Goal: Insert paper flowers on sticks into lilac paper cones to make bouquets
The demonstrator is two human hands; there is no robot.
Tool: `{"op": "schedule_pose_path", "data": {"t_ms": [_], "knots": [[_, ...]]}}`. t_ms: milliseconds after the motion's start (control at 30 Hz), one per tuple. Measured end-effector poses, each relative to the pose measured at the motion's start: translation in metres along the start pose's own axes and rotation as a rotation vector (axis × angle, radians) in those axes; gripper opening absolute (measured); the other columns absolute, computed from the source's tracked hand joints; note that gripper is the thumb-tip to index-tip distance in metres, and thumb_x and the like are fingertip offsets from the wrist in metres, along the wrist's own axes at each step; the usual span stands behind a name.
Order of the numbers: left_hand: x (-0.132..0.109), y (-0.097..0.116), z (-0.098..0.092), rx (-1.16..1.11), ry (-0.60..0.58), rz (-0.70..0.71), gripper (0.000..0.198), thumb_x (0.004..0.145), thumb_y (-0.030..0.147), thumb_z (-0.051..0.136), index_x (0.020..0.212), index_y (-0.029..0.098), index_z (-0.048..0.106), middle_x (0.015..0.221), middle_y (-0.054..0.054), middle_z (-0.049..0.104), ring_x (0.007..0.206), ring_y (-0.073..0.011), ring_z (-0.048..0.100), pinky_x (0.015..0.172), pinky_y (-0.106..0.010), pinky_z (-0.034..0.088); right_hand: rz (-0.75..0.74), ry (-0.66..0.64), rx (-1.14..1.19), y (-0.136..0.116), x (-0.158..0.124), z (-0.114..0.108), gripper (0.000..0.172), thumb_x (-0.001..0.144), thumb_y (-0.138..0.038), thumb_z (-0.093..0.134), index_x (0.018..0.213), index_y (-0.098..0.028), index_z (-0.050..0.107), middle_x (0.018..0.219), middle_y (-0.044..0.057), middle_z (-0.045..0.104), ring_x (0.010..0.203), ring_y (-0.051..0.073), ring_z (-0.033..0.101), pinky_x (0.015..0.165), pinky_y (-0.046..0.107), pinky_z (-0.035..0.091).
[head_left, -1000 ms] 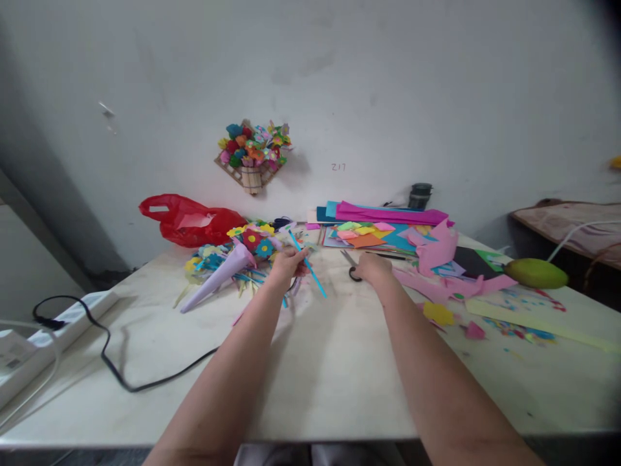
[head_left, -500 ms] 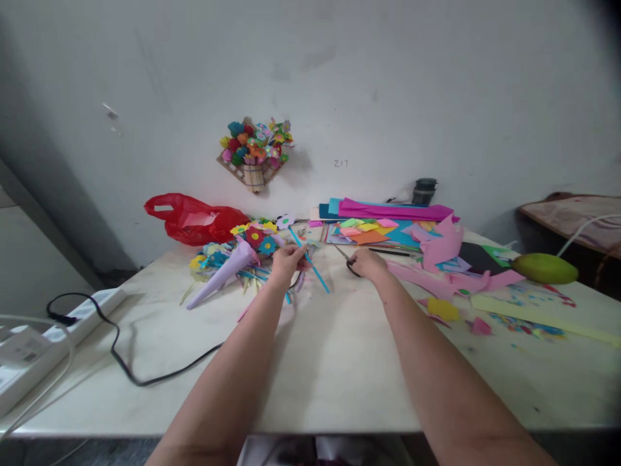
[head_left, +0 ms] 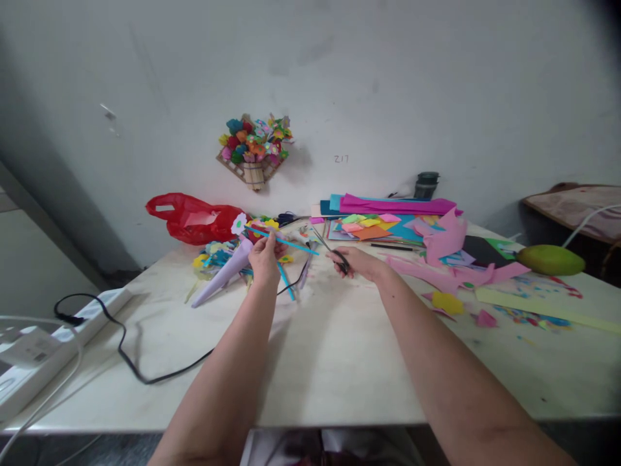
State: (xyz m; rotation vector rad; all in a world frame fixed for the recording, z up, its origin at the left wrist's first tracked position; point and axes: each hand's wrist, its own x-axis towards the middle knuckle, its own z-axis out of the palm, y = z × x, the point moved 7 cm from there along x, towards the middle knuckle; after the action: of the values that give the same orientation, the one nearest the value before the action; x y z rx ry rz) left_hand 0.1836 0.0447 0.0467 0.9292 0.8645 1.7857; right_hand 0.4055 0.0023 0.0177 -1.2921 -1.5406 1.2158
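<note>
My left hand (head_left: 264, 255) pinches the blue stem of a paper flower (head_left: 239, 224), whose pale lilac petals surround a green centre. The stem lies nearly level, its bare end pointing right. My right hand (head_left: 352, 260) grips black-handled scissors (head_left: 342, 262) with the blades parted and angled up to the left, close to the stem's end but apart from it. Beside my left hand lie a lilac paper cone (head_left: 220, 275) and a heap of colourful paper flowers (head_left: 213, 252). Another blue stem (head_left: 286, 283) rests on the table below that hand.
A red plastic bag (head_left: 194, 220) sits at the back left. Coloured paper sheets (head_left: 398, 206) and pink scraps (head_left: 444, 239) spread over the right, near a green mango-like fruit (head_left: 550, 259). A black cord (head_left: 160, 378) runs from a white power strip (head_left: 92, 317).
My left hand has moved the flower left and turned its stem from steep to nearly level. The scissors have come left and opened wider.
</note>
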Motion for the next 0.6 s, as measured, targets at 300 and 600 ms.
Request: {"op": "schedule_pose_path", "data": {"t_ms": [300, 600], "knots": [[0.003, 0.001, -0.008, -0.094, 0.060, -0.022, 0.036, 0.061, 0.042, 0.075, 0.070, 0.016, 0.051, 0.056, 0.003, 0.055, 0.050, -0.0096, 0.058, 0.050, -0.020, 0.047, 0.006, -0.202, 0.057, -0.004, -0.008, 0.017, 0.039, 0.080, -0.050, 0.058, 0.096, -0.015, 0.057, 0.067, 0.001, 0.062, 0.050, 0.011, 0.057, 0.039, 0.019, 0.040], [0.008, -0.002, -0.015, -0.146, 0.106, -0.011, 0.031, 0.063, 0.035, 0.075, 0.069, 0.015, 0.052, 0.055, 0.004, 0.055, 0.048, -0.0098, 0.059, 0.048, -0.020, 0.048, -0.051, -0.298, 0.037, -0.011, -0.010, 0.025, 0.054, 0.071, -0.061, 0.062, 0.098, -0.015, 0.056, 0.070, 0.002, 0.061, 0.054, 0.011, 0.058, 0.041, 0.019, 0.042]]}}
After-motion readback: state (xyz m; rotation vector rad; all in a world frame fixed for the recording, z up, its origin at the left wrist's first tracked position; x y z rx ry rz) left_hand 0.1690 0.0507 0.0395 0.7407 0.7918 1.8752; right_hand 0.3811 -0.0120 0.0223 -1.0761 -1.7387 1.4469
